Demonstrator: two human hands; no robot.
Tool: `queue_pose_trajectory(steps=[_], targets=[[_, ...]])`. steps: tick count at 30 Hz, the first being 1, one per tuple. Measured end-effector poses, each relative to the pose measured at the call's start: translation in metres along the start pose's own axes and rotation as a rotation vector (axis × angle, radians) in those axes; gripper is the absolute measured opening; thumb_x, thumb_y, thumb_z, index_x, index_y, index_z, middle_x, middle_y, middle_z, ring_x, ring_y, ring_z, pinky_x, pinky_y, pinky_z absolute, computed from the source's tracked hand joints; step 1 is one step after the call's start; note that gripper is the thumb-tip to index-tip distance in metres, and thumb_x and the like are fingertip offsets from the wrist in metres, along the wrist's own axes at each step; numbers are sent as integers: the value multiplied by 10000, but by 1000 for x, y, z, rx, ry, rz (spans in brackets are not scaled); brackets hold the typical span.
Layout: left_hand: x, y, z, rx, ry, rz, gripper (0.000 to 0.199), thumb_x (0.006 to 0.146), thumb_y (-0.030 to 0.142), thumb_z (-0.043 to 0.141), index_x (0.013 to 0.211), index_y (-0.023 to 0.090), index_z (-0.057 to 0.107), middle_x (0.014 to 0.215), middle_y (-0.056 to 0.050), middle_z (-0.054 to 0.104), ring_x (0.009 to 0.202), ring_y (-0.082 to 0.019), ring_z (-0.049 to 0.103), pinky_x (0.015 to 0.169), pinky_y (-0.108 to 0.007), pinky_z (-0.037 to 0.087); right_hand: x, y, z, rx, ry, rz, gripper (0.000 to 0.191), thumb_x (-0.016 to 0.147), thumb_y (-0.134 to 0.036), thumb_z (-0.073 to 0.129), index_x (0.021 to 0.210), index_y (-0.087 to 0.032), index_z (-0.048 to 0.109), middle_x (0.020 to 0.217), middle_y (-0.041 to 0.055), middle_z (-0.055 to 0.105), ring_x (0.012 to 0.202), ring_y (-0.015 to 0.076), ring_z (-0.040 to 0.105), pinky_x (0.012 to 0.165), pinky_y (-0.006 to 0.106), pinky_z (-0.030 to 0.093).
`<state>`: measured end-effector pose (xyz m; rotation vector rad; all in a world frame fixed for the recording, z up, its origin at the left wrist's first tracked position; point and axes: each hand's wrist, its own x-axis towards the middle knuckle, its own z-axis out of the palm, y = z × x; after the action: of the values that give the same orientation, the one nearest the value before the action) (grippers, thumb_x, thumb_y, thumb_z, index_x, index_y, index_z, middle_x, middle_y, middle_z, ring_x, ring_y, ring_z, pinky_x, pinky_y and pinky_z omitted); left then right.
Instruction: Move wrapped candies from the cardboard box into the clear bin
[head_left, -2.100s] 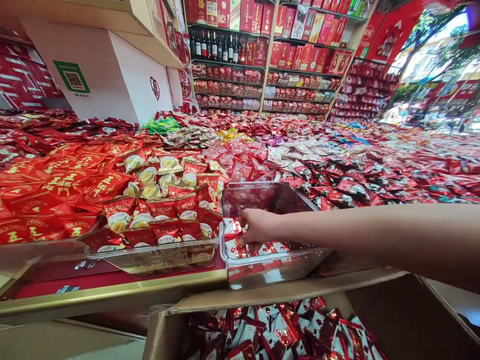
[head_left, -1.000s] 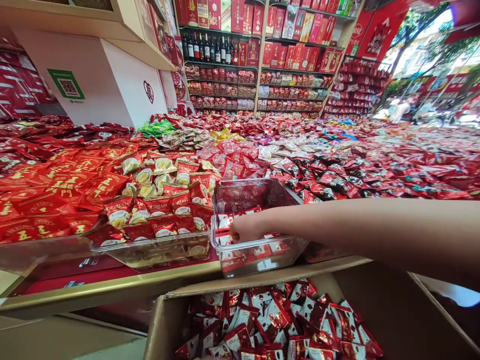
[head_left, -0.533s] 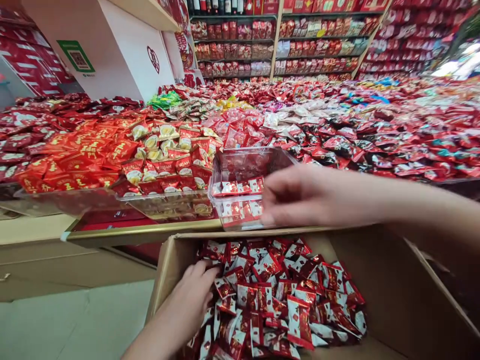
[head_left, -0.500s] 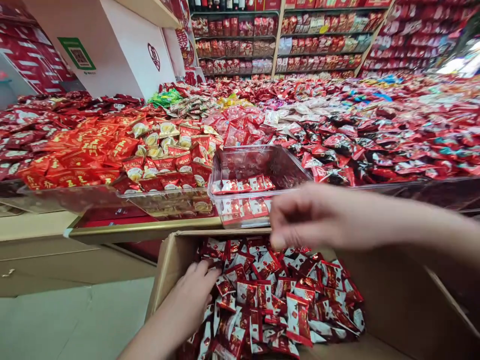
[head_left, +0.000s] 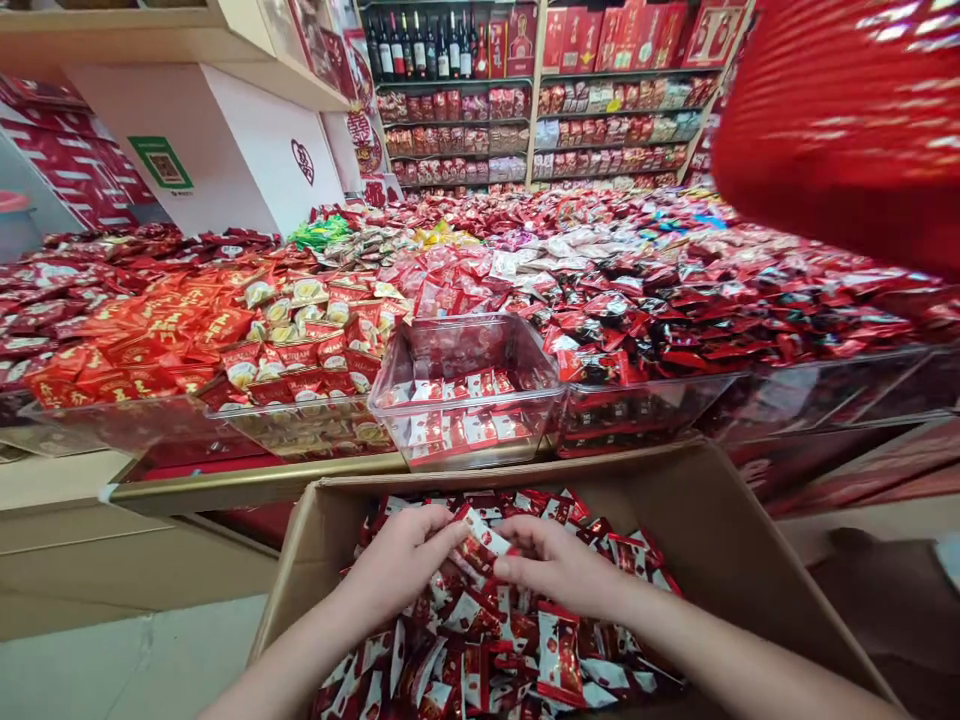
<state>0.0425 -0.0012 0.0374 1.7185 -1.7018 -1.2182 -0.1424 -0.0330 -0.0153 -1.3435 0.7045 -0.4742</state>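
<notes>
- Candy shop, shelves of red boxes and bottles (head_left: 420, 50) along the far wall, a wide counter heaped with wrapped sweets.
- Near edge of the counter: a clear bin (head_left: 469, 395) with only a thin layer of red-and-white packets along its near side, most of its floor bare; judged barely begun, with much room left.
- Left of it, a tray of durian packets (head_left: 300, 360), full; right of it, a tray of dark red packets (head_left: 645, 350), also full.
- Below the counter, nearest of all, a cardboard box (head_left: 720, 560) holding a deep pile of red-and-white candy packets (head_left: 555, 640), the same kind as in the clear bin.
- Left hand (head_left: 401, 560) and right hand (head_left: 559, 565) both down in the box, fingers curled around one candy packet (head_left: 480, 540) pinched between them at the far part of the pile.
- Rest of the packets loose beneath and near of the hands, none else gripped as far as can be told.
- Clear bin just beyond the box's far wall, above the hands.
</notes>
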Motion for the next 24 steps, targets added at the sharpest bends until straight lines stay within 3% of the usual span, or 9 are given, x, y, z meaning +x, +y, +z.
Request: queue_pose_trajectory(steps=[3, 6, 10, 13, 15, 17, 20, 22, 24], targets=[[9, 9, 12, -343, -8, -44, 278, 750, 403, 481, 653, 151, 546, 550, 37, 535, 488, -98, 470, 492, -203, 343, -1, -8, -4, 98, 41, 0, 346, 672, -470, 597, 692, -132, 525, 579, -32, 495, 509, 71, 435, 485, 193, 345], [15, 8, 22, -568, 56, -82, 288, 736, 411, 515, 708, 132, 582, 563, 22, 563, 471, -78, 446, 451, -180, 322, -4, -11, -7, 180, 75, -3, 360, 672, -479, 596, 685, -128, 521, 583, -21, 532, 505, 71, 462, 484, 190, 351], [12, 5, 28, -647, 95, -79, 290, 741, 394, 542, 720, 112, 607, 556, 21, 552, 450, -51, 392, 430, -161, 305, -9, -11, -6, 186, 91, 20, 357, 703, -477, 569, 703, -123, 531, 583, -11, 555, 500, 80, 490, 495, 202, 375], [6, 4, 26, -745, 70, -108, 338, 758, 442, 507, 801, 118, 596, 646, -17, 609, 513, -72, 489, 456, -162, 324, -10, -10, -4, 154, 108, 32, 329, 743, -460, 531, 774, -133, 544, 578, 2, 581, 501, 105, 528, 508, 227, 404], [1, 4, 22, -894, 5, -200, 442, 773, 533, 414, 924, 143, 557, 754, -49, 636, 619, -124, 579, 494, -182, 359, -10, -10, -5, 11, 156, -73, 263, 783, -399, 501, 852, -156, 575, 677, 31, 619, 609, 135, 576, 572, 257, 437], [-3, 4, 20, -1008, -113, -305, 513, 770, 588, 346, 1021, 171, 507, 789, -51, 634, 662, -161, 617, 526, -213, 392, -11, -10, -9, -246, 194, -307, 206, 813, -291, 465, 928, -197, 608, 860, 58, 624, 797, 155, 579, 698, 284, 444], [-7, 5, 22, -1011, -189, -283, 381, 745, 452, 527, 1001, 170, 516, 717, -3, 611, 601, -115, 591, 557, -218, 415, -14, -10, -13, -526, 203, -570, 290, 821, -170, 402, 1012, -252, 603, 1052, 61, 562, 977, 156, 513, 818, 291, 409], [-7, 5, 26, -984, -130, -198, 352, 697, 309, 636, 991, 159, 514, 703, 11, 610, 582, -88, 561, 569, -215, 429, -16, -11, -12, -522, 271, -549, 313, 825, -172, 383, 1056, -259, 577, 1103, 61, 534, 1002, 164, 496, 837, 301, 406], [-6, 6, 29, -962, -65, -128, 408, 671, 255, 668, 1022, 150, 489, 745, -11, 637, 607, -95, 567, 565, -214, 441, -18, -12, -9, -374, 360, -403, 307, 841, -227, 374, 1103, -249, 532, 1115, 65, 526, 897, 160, 540, 785, 306, 437]])
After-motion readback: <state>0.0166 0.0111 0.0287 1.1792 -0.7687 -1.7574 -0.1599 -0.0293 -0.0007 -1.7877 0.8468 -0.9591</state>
